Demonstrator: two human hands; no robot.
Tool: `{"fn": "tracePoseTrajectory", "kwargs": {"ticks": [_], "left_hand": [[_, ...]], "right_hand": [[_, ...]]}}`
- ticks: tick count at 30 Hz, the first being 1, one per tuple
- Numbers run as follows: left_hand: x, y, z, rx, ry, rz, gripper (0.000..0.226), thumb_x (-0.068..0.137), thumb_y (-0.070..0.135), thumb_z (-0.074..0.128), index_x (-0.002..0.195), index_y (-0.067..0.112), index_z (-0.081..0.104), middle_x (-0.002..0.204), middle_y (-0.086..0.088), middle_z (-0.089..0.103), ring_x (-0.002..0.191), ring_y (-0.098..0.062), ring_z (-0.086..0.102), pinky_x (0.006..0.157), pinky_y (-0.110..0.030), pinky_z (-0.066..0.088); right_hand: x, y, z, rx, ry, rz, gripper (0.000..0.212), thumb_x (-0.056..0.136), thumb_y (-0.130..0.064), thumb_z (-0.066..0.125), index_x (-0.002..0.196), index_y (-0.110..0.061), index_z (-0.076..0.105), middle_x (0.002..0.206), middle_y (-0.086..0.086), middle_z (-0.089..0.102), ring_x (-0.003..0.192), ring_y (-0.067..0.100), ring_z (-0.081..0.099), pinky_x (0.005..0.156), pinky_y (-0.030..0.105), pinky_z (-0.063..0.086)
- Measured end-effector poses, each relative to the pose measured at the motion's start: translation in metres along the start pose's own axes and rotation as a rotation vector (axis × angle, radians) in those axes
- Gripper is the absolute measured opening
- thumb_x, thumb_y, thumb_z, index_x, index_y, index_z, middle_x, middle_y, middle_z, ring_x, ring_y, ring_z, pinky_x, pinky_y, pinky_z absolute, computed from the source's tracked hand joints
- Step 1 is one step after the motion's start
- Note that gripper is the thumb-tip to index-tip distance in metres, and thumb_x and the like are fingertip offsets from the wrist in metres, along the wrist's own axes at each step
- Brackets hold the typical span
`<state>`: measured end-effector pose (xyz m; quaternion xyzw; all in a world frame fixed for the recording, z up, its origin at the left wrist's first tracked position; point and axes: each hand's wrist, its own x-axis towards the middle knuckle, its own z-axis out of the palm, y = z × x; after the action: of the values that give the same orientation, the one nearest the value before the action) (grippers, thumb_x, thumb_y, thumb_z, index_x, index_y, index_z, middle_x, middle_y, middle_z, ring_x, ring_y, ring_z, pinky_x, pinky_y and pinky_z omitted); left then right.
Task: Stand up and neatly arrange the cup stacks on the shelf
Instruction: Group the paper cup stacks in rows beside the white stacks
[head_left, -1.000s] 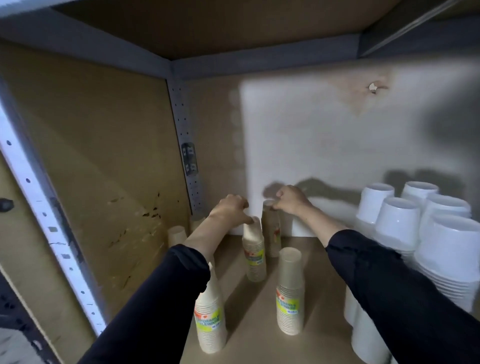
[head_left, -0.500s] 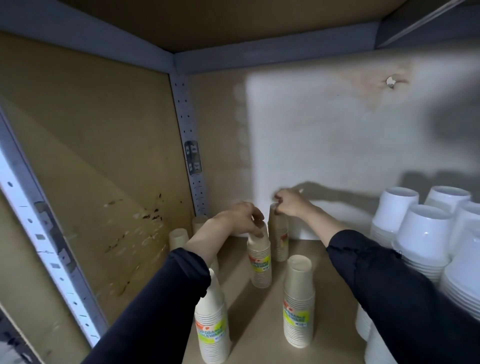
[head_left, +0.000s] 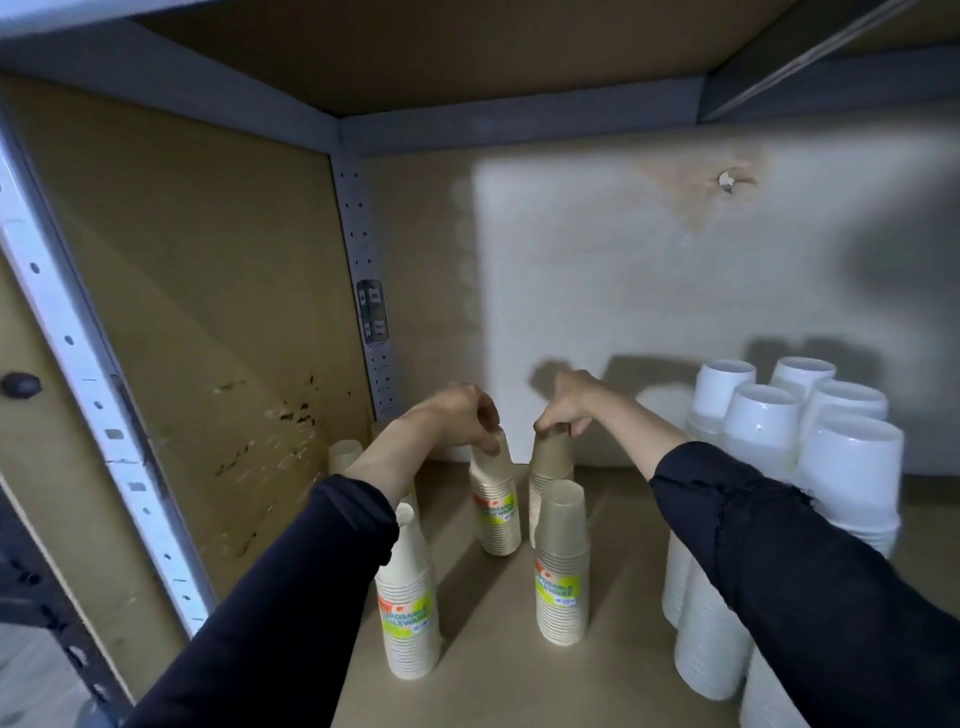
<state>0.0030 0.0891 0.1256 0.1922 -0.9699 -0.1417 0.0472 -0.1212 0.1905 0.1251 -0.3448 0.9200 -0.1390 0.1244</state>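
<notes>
Several tan paper cup stacks with yellow-green labels stand upright on the brown shelf board (head_left: 618, 525). My left hand (head_left: 457, 415) grips the top of one middle stack (head_left: 496, 506). My right hand (head_left: 569, 405) pinches the top of the stack beside it (head_left: 548, 460), which is partly hidden behind a nearer stack (head_left: 562, 566). Another labelled stack (head_left: 408, 597) stands at the front left, next to my left sleeve. A further tan stack (head_left: 344, 454) stands in the back left corner, half hidden by my arm.
Tall stacks of white cups (head_left: 779, 467) crowd the right side of the shelf. A brown side panel (head_left: 208, 338) and a perforated grey upright (head_left: 366, 291) close the left. The back wall (head_left: 623, 291) is close behind the hands. The upper shelf (head_left: 415, 47) hangs low overhead.
Both hands have come a little toward me and closer together, each keeping hold of its tan stack. The two stacks now stand nearly side by side.
</notes>
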Motion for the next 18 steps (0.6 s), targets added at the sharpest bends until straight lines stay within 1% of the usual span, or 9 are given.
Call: {"fn": "tracePoseTrajectory", "kwargs": {"ticks": [1,3,5,7,9,11,14,16,18], "left_hand": [[-0.002,0.002,0.001,0.002,-0.001,0.0,0.041,0.077,0.02,0.073,0.115,0.009,0.065,0.118,-0.007,0.065,0.088,-0.013,0.052,0.076,-0.021,0.04],[-0.004,0.006,0.004,0.003,-0.001,0.003,0.041,0.077,0.021,0.073,0.115,0.009,0.065,0.119,-0.007,0.065,0.094,-0.017,0.056,0.078,-0.022,0.042],[-0.006,0.011,0.007,0.004,-0.001,0.009,0.041,0.077,0.021,0.073,0.115,0.008,0.065,0.119,-0.008,0.065,0.105,-0.022,0.059,0.08,-0.023,0.042],[-0.006,0.016,0.011,0.002,-0.009,0.014,0.042,0.077,0.021,0.072,0.115,0.007,0.065,0.12,-0.008,0.065,0.11,-0.023,0.059,0.079,-0.023,0.041],[-0.005,0.019,0.013,-0.001,-0.018,0.016,0.042,0.077,0.022,0.072,0.116,0.007,0.065,0.12,-0.008,0.065,0.11,-0.023,0.059,0.08,-0.022,0.041],[-0.005,0.023,0.014,0.003,-0.026,0.02,0.041,0.078,0.022,0.072,0.116,0.007,0.065,0.121,-0.008,0.064,0.11,-0.023,0.059,0.081,-0.023,0.043],[-0.004,0.026,0.016,0.008,-0.028,0.027,0.04,0.077,0.023,0.072,0.114,0.008,0.066,0.12,-0.008,0.064,0.105,-0.022,0.059,0.081,-0.024,0.045],[-0.004,0.028,0.017,0.013,-0.029,0.032,0.038,0.077,0.023,0.072,0.112,0.009,0.067,0.118,-0.007,0.065,0.095,-0.018,0.056,0.08,-0.023,0.043],[-0.003,0.027,0.019,0.009,-0.034,0.039,0.037,0.076,0.023,0.073,0.11,0.009,0.068,0.117,-0.008,0.066,0.089,-0.014,0.052,0.079,-0.024,0.043]], "right_hand": [[-0.004,0.001,-0.001,0.005,-0.023,0.019,0.03,0.077,-0.019,0.065,0.057,-0.011,0.045,0.059,0.005,0.051,0.025,0.007,0.047,0.039,0.014,0.04],[-0.012,0.004,-0.001,0.006,-0.041,0.051,0.018,0.073,-0.02,0.066,0.071,-0.007,0.053,0.071,0.008,0.056,0.042,0.012,0.054,0.048,0.016,0.043],[-0.017,0.007,-0.002,0.007,-0.062,0.077,0.023,0.071,-0.022,0.068,0.083,-0.006,0.056,0.082,0.01,0.057,0.063,0.02,0.057,0.057,0.019,0.045],[-0.022,0.011,-0.003,0.012,-0.079,0.094,0.026,0.069,-0.024,0.069,0.084,-0.007,0.057,0.083,0.009,0.056,0.072,0.021,0.057,0.065,0.021,0.049],[-0.023,0.013,-0.003,0.024,-0.087,0.109,0.027,0.068,-0.026,0.07,0.084,-0.008,0.058,0.08,0.008,0.056,0.074,0.021,0.057,0.072,0.023,0.052],[-0.026,0.014,-0.002,0.049,-0.086,0.119,0.028,0.069,-0.025,0.071,0.086,-0.008,0.057,0.075,0.007,0.055,0.076,0.021,0.058,0.073,0.023,0.052],[-0.029,0.014,0.001,0.112,-0.093,0.131,0.034,0.074,-0.023,0.072,0.1,-0.006,0.057,0.087,0.009,0.057,0.082,0.022,0.058,0.085,0.028,0.053],[-0.03,0.012,0.004,0.124,-0.089,0.134,0.042,0.075,-0.021,0.072,0.109,-0.003,0.056,0.091,0.011,0.057,0.087,0.024,0.062,0.092,0.029,0.052],[-0.03,0.009,0.007,0.117,-0.086,0.135,0.038,0.074,-0.02,0.073,0.103,-0.003,0.053,0.078,0.01,0.057,0.08,0.024,0.064,0.09,0.03,0.053]]}}
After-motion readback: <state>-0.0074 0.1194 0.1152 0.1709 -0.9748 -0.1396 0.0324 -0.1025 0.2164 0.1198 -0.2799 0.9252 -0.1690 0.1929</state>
